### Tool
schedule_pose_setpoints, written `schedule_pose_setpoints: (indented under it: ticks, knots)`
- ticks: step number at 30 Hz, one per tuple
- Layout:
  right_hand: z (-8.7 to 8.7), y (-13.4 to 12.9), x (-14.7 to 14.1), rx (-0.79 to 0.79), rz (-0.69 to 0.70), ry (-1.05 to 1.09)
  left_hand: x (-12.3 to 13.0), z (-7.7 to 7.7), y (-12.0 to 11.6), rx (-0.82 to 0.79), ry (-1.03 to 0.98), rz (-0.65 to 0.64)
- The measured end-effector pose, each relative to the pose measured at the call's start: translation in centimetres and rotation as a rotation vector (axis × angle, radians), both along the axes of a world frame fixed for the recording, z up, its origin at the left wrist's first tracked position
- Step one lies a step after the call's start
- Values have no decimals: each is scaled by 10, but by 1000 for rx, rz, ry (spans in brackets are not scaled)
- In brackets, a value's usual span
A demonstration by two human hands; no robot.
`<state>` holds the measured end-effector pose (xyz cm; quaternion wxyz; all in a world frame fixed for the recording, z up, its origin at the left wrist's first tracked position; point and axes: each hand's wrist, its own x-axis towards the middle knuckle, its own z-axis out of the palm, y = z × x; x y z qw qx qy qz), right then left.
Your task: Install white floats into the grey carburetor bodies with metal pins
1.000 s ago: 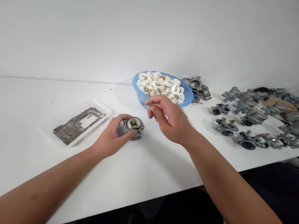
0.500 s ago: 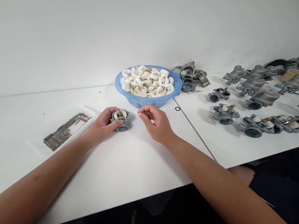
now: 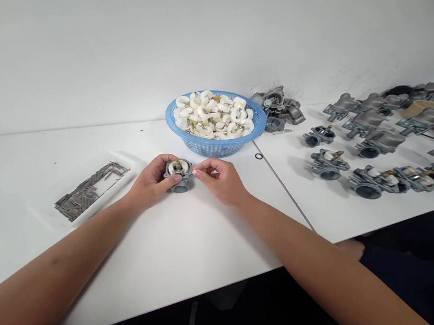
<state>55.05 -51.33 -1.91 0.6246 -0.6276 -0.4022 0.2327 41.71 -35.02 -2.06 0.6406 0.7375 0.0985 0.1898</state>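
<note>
My left hand (image 3: 154, 182) grips a grey metal carburetor (image 3: 181, 187) from the left, its thumb and fingers around the upper rim. A white float (image 3: 173, 166) sits in the carburetor's open top, with a brassy part at its middle. Thumb and forefinger of my right hand (image 3: 221, 180) are pinched together at the carburetor's right edge. Whatever lies between those fingertips is too small to make out. Behind the hands stands a blue plastic basket (image 3: 221, 147) heaped with white floats (image 3: 211, 114).
A white tray (image 3: 105, 201) of thin metal pins (image 3: 77, 199) lies on the left. Several carburetors (image 3: 326, 164) stand in rows on the right, with more metal bodies (image 3: 279, 107) behind the basket. A black O-ring (image 3: 258, 156) rests near the table seam (image 3: 283, 187).
My right hand has moved left and slightly down, bringing its pinched fingertips to the carburetor's right edge. My left hand keeps its grip on the carburetor.
</note>
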Motion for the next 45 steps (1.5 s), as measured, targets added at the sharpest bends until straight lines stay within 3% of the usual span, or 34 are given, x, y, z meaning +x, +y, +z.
schedule_pose_setpoints:
  ticks: [5, 9, 20, 29, 45]
  knots:
    - [4, -5, 1, -59, -18, -218, -2, -6, 3, -20, 5, 5]
    - [6, -6, -2, -16, -9, -318, -3, -6, 2, -5, 20, 20]
    - [5, 0, -10, 14, 41, -315, -6, -2, -1, 57, 22, 4]
    - [4, 0, -11, 53, 14, -328, -6, -3, 2, -89, 32, -40]
    - [3, 0, -14, 98, -10, -309, -8, -3, 6, -196, 46, -64]
